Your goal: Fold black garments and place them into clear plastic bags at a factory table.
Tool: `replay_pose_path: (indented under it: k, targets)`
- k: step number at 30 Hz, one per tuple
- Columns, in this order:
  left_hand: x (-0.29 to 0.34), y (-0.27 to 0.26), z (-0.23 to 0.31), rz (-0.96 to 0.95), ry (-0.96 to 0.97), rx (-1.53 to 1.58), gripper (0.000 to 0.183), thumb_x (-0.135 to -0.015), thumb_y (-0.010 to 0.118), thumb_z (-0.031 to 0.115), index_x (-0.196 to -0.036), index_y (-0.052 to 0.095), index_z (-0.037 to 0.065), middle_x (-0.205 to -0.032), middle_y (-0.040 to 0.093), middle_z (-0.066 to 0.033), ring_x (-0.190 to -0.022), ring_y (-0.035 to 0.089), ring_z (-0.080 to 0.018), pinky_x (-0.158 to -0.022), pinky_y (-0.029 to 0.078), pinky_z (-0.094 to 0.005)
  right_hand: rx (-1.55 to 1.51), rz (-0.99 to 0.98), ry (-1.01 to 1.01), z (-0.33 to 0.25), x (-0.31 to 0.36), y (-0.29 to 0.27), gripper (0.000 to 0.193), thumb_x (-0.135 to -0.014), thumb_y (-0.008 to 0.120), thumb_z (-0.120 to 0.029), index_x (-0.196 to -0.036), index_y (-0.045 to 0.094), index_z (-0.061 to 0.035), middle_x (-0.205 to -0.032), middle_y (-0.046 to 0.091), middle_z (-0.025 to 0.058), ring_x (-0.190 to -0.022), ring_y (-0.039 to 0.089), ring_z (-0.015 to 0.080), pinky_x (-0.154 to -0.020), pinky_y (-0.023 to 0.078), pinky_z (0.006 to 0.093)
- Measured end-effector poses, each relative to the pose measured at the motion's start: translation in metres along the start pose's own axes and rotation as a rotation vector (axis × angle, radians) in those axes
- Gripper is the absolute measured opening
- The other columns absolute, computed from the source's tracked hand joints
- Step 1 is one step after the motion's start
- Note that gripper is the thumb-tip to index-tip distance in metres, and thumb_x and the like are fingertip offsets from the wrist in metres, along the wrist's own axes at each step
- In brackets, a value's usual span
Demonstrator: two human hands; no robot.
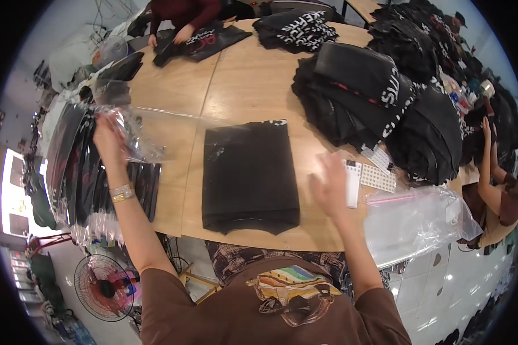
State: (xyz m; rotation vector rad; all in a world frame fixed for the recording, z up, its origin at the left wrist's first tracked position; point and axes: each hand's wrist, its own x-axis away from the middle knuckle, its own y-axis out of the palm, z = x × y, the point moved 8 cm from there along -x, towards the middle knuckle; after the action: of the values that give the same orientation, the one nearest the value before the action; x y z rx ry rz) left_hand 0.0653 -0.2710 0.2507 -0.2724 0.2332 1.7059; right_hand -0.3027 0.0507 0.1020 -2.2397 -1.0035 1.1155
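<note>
A folded black garment [250, 178] lies flat on the table in front of me, with a little white print at its far edge. Off to the left, my left hand [110, 135] is closed on a clear plastic bag [147, 144], which trails rightward over the wood. That hand is over a row of black garments in clear bags [69, 167]. My right hand [330, 183], smeared by motion, hovers right of the folded garment with its fingers apart and nothing visible in them. Close beside it lie a white card-like stack [353, 184] and a sticker sheet [378, 178].
Clear flat bags [417, 221] lie at the table's right edge. Behind them rise piles of black printed garments [351, 98]. Across the table [172, 98], a person [184, 34] handles another garment; a co-worker [492, 190] is at the right. A fan [105, 287] stands lower left.
</note>
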Motion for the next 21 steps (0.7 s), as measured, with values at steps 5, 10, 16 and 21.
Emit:
replay_pose_path:
  k: [5, 10, 16, 21]
  targets:
    - [0.001, 0.005, 0.071, 0.035, 0.409, -0.348, 0.026, -0.091, 0.047, 0.022, -0.093, 0.063, 0.002, -0.071, 0.060, -0.0032, -0.046, 0.044, -0.0067, -0.041, 0.034, -0.0228, 0.249, -0.503, -0.252, -0.060, 0.042, 0.139, 0.057, -0.082, 0.051, -0.047, -0.132, 0.040, -0.0209, -0.138, 0.031, 0.0172, -0.128, 0.022, 0.0428, -0.102, 0.015, 0.0595]
    - [0.056, 0.107, 0.039, -0.347, 0.659, -0.549, 0.017, -0.085, 0.051, 0.014, -0.091, 0.066, 0.010, -0.076, 0.061, -0.0119, -0.064, 0.056, -0.0247, -0.060, 0.043, -0.0355, 0.296, -0.678, -0.344, -0.089, 0.071, 0.156, 0.062, -0.082, 0.046, -0.056, -0.135, 0.035, -0.0263, -0.142, 0.028, 0.0106, -0.131, 0.018, 0.0420, -0.102, 0.012, 0.0621]
    - [0.176, 0.183, -0.063, -0.914, 0.661, -0.625, 0.019, -0.085, 0.056, 0.026, -0.085, 0.061, 0.007, -0.086, 0.058, -0.0129, -0.074, 0.060, -0.0318, -0.063, 0.048, -0.0403, -0.082, -0.775, -0.135, -0.078, 0.093, 0.137, 0.052, -0.083, 0.050, -0.048, -0.126, 0.049, -0.0185, -0.134, 0.041, 0.0102, -0.127, 0.032, 0.0332, -0.105, 0.018, 0.0516]
    - [0.260, 0.162, -0.083, -1.109, 0.501, -0.658, 0.027, -0.082, 0.060, 0.033, -0.082, 0.060, 0.007, -0.090, 0.056, -0.0100, -0.064, 0.060, -0.0313, -0.057, 0.050, -0.0389, -1.415, -0.303, 1.021, 0.005, 0.062, 0.149, 0.048, -0.092, 0.039, -0.045, -0.112, 0.052, -0.0036, -0.102, 0.058, 0.0100, -0.095, 0.056, 0.0202, -0.080, 0.047, 0.0340]
